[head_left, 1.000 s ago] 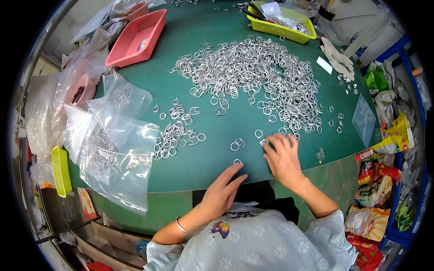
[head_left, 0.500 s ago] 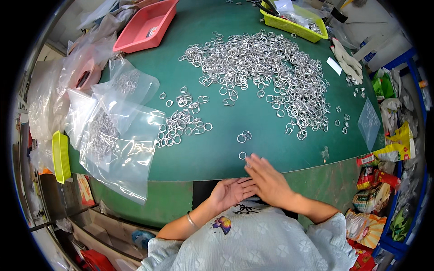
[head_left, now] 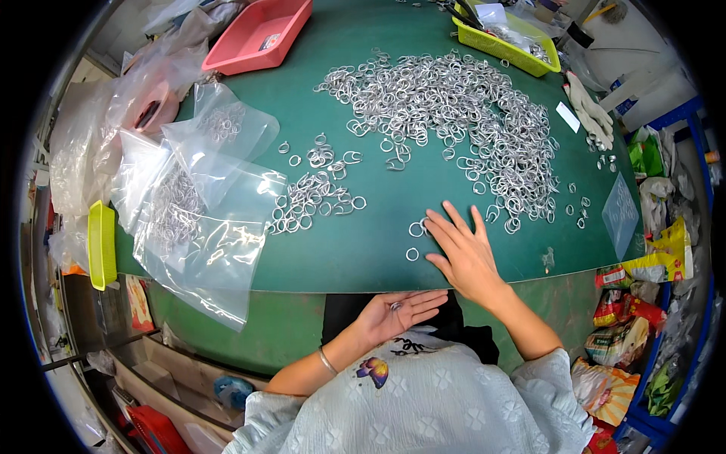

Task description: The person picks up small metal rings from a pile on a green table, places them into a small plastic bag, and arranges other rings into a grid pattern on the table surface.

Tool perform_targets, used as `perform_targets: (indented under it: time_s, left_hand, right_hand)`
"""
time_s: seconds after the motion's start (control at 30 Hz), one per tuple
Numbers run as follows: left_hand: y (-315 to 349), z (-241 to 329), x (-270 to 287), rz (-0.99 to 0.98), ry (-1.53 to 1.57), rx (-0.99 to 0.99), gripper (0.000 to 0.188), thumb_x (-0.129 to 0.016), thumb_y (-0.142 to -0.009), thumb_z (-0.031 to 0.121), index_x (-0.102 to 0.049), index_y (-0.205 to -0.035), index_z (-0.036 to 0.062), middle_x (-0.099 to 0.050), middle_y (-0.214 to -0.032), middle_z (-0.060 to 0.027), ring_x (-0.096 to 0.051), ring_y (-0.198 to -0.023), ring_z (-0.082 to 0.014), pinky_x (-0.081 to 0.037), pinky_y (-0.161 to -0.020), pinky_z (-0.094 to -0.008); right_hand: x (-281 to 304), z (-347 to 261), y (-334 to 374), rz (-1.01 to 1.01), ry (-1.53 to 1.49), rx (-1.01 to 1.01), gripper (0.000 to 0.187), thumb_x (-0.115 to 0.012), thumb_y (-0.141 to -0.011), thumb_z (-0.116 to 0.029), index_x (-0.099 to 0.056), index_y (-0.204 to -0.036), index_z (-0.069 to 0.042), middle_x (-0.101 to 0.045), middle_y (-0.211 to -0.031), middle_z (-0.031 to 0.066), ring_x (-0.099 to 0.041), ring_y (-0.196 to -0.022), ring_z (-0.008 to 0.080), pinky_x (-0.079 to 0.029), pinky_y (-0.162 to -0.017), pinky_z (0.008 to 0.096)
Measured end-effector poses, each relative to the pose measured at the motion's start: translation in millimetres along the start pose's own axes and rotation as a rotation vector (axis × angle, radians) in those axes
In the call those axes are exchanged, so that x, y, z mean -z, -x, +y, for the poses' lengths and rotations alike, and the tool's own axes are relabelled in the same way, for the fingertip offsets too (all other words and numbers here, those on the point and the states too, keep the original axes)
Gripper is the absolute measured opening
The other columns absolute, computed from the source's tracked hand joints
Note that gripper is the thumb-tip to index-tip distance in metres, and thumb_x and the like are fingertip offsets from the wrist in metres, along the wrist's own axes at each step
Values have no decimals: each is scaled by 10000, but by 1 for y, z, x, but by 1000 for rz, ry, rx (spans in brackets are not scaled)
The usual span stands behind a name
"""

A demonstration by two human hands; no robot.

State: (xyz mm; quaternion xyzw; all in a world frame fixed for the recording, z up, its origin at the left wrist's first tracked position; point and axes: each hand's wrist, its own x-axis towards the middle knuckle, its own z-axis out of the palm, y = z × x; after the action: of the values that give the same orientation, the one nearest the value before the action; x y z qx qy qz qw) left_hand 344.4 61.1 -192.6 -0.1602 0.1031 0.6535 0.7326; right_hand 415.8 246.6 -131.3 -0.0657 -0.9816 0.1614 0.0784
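Observation:
My left hand [head_left: 397,314] is palm up just off the table's near edge, fingers stretched out. A small silvery metal piece [head_left: 395,306] lies on it near the base of the fingers; its exact kind is too small to tell. Palm down over the table, my right hand [head_left: 466,257] has its fingers spread. Its fingertips are beside a few metal rings [head_left: 416,228], partly covering them. One single ring [head_left: 412,254] lies closer to the edge, left of the thumb. Farther back spreads a large heap of silvery open rings [head_left: 431,102], with a smaller pile [head_left: 314,200] to the left.
Clear plastic bags [head_left: 219,265] holding rings overhang the table's left front edge. A pink tray [head_left: 261,38] and a yellow-green basket [head_left: 507,49] stand at the back. A white glove [head_left: 588,106] lies at right. The green table [head_left: 355,265] ends just before my body.
My right hand has left my left palm and moved forward and right onto the table by the loose rings. The left palm is uncovered, showing the small metal piece. The view has shifted slightly.

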Motion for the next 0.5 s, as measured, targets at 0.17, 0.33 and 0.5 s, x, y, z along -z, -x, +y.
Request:
perform_targets:
  time_s: [0.17, 0.33, 0.5]
  left_hand:
    - [-5, 0, 13, -90, 32, 0, 518, -412, -921, 234, -392, -1312, -106, -335, -1428, -267, -334, -1342, -347, -273, -1108, -468]
    - [-8, 0, 12, -50, 43, 4, 517, -396, -925, 300, -456, -1245, -101, -416, -1363, -267, -406, -1289, -341, -289, -1098, -472]
    - [-14, -4, 38, -293, 161, 10, 496, -370, -952, 338, -481, -1226, -61, -522, -1267, -213, -500, -1196, -311, -342, -1054, -481]
  right_hand:
    - [1, -11, 30, -45, -131, -21, 489, -676, -791, -208, -533, -1219, -20, -469, -1347, 97, -365, -1316, 305, -229, -1075, 556]
    - [-3, -13, 21, 1, -242, 7, 481, -682, -773, -140, -531, -1205, 9, -482, -1322, 134, -386, -1303, 313, -281, -1074, 493]
    - [-19, -34, 43, -27, -351, 137, 402, -656, -781, -101, -567, -1146, 40, -488, -1294, 201, -429, -1274, 329, -343, -1058, 475]
